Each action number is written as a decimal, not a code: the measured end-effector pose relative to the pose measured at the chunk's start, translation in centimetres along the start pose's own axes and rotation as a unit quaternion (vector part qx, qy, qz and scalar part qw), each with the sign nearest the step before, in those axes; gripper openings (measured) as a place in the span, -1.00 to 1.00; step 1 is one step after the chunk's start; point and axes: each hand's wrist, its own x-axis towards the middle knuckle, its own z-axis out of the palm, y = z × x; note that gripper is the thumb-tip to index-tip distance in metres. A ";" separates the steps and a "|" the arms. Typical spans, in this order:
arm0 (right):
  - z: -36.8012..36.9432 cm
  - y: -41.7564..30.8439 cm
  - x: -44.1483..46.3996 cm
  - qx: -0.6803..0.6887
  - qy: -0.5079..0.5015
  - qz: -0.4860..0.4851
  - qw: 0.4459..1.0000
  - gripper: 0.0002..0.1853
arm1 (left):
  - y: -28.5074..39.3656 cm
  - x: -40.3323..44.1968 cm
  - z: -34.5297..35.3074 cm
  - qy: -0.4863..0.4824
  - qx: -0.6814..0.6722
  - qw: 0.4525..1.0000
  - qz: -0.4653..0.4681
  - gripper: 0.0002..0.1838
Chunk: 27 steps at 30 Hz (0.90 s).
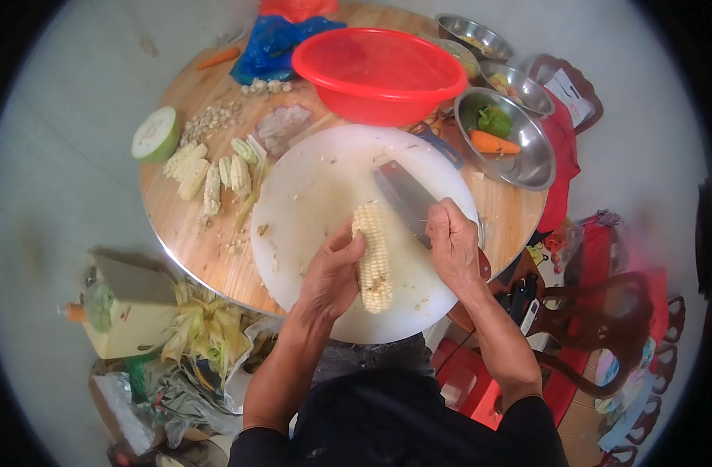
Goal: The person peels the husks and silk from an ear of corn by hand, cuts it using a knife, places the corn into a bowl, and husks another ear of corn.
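A husked corn cob (pixel 373 261) stands out lengthwise over the round white cutting board (pixel 309 179). My left hand (pixel 334 268) holds it from the left side, thumb and fingers around its edge. My right hand (pixel 454 247) grips a cleaver (pixel 406 194); the broad blade points up and left over the board, and the handle end shows below my fist. Blade and cob are apart. Small scraps and bits lie scattered on the board. To the left of the board, several pieces of corn (pixel 191 173) rest on the wooden table (pixel 192 241).
Behind the board stands a red basin (pixel 379 74). Metal bowls are at the right, one (pixel 536 159) holding a carrot and a green pepper. A cut green gourd (pixel 156 135) sits at the left edge. Corn husks (pixel 204 323) hang below left; a wooden chair (pixel 605 311) stands right.
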 end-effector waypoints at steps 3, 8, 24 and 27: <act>0.9 -1.1 -0.3 -0.015 -0.015 -0.091 0.996 -0.79 | -0.1 -0.1 0.0 -0.002 0.001 1.000 0.004 -0.41; 1.4 -2.4 0.4 -0.096 -0.073 -0.143 0.982 -0.80 | -0.3 0.0 0.1 -0.016 0.067 0.997 -0.026 -0.41; -0.3 -2.9 -1.4 -0.063 -0.093 -0.061 0.992 -0.76 | 0.1 0.4 -0.2 -0.022 0.023 0.999 -0.035 -0.32; 1.2 -2.5 -1.3 -0.079 -0.088 -0.195 0.974 -0.83 | -0.3 0.2 0.8 0.023 0.030 0.999 -0.022 -0.47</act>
